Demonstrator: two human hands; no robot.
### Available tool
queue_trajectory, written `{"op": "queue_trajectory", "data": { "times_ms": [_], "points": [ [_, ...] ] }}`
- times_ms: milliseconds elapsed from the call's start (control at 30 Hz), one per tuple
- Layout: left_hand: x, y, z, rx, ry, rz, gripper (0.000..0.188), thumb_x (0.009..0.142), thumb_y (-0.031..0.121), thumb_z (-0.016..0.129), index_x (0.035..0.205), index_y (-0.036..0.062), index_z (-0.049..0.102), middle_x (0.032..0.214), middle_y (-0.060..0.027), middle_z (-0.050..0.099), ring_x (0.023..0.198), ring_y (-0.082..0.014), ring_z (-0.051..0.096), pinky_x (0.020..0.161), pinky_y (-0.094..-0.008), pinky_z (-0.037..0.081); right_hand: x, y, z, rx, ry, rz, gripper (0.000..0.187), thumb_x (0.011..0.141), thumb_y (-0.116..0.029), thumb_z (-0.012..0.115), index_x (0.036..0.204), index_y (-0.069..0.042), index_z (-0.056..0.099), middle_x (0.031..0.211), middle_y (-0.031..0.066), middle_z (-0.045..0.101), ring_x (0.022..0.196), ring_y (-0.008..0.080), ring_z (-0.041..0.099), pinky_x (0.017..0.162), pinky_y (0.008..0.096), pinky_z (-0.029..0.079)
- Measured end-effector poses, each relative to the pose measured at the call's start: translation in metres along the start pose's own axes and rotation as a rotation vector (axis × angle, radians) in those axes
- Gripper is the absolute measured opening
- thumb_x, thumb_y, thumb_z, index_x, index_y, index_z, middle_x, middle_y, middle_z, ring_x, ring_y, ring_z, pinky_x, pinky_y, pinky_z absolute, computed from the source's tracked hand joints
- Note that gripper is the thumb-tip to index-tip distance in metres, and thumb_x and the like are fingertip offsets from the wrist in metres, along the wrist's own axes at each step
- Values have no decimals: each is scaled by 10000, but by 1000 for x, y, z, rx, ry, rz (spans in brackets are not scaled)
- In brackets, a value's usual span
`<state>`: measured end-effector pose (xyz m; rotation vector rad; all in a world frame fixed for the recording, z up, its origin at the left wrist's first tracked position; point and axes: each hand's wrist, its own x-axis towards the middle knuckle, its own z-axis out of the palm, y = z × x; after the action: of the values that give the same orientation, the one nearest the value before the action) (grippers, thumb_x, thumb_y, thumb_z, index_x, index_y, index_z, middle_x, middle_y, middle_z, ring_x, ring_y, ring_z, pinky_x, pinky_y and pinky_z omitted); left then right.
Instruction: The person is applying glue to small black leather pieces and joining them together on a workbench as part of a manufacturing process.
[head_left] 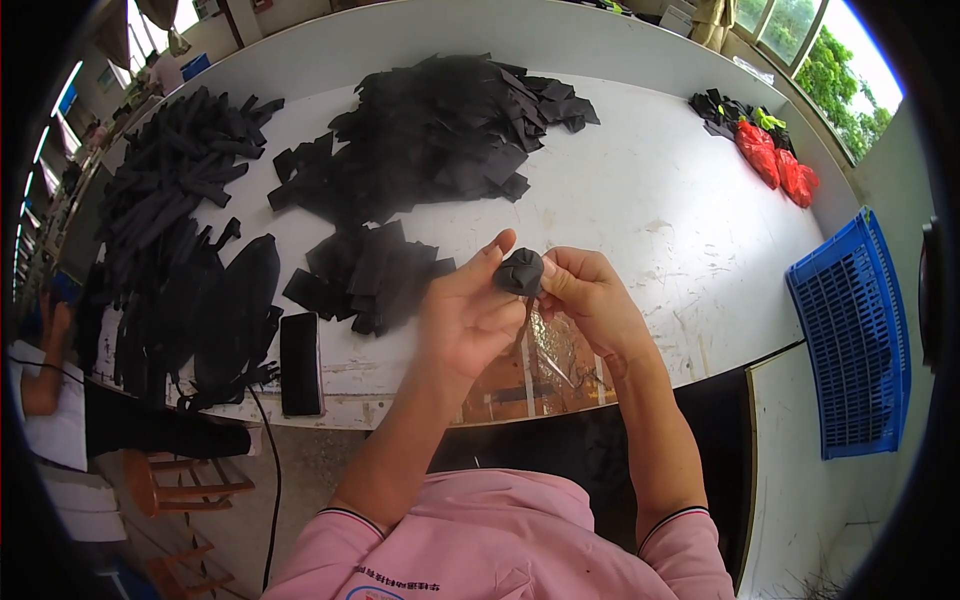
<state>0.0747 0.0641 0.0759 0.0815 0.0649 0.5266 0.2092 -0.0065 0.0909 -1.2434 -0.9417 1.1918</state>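
Scuffed white counter point(640, 190) stretches out before a person in a pink shirt point(500, 540). Above its near edge, over a brown patch point(530, 385), the two hands meet at a small folded black piece point(520, 272), held up off the surface. The right hand point(590, 292) has its grip closed, thumb and fingers pinching the piece's right side. The left hand point(465, 322) has its fingers curled below the piece and its thumb raised beside it; whether that grip is fully closed cannot be told. To the left lies a flat black slab point(300, 365), with long black pieces point(235, 315) beside it. Farther along are a small heap of black pieces point(375, 275), a blue basket point(850, 335) at the right, a larger black pile point(430, 130), rolled black strips point(185, 150) and red bags point(775, 165). Beyond the window point(800, 30) stand green trees point(840, 75).
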Motion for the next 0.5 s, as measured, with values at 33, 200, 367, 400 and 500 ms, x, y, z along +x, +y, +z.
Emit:
{"op": "queue_trajectory", "data": {
  "times_ms": [33,200,367,400,500],
  "points": [
    [2,0,-5,-29,64,-13,301,843,71,482,1132,3,435,757,-77,570,343,-39,253,356,-164,255,0,2,-1,1,-2,1,279,857,-256,515,717,-15,534,639,10,500,578,77,449,547,213,384],
    [-9,-15,-27,359,69,147,250,840,68,498,1083,23,460,783,-49,569,352,-33,264,355,-165,266,0,23,-10,71,-28,35,282,862,-264,506,724,-19,532,641,11,492,593,79,452,556,217,396],
    [-16,-18,-22,511,100,146,243,833,65,521,1067,33,466,800,-32,569,376,-17,301,370,-167,292,-3,27,-6,129,-22,33,279,862,-262,506,736,-15,535,643,9,495,602,80,454,564,214,399],
    [-13,-17,-14,679,136,193,248,834,67,522,1073,31,468,807,-31,571,379,-12,310,373,-168,298,0,26,-8,83,-4,-1,275,862,-260,507,743,-14,535,643,8,497,603,81,457,567,215,401],
    [-11,-15,6,1402,134,492,211,808,47,550,1018,33,537,861,-51,587,569,-68,467,534,-181,406,-1,20,-11,-52,-38,-9,268,861,-251,507,756,-6,534,659,19,516,609,82,464,570,218,403]
  ]
}}
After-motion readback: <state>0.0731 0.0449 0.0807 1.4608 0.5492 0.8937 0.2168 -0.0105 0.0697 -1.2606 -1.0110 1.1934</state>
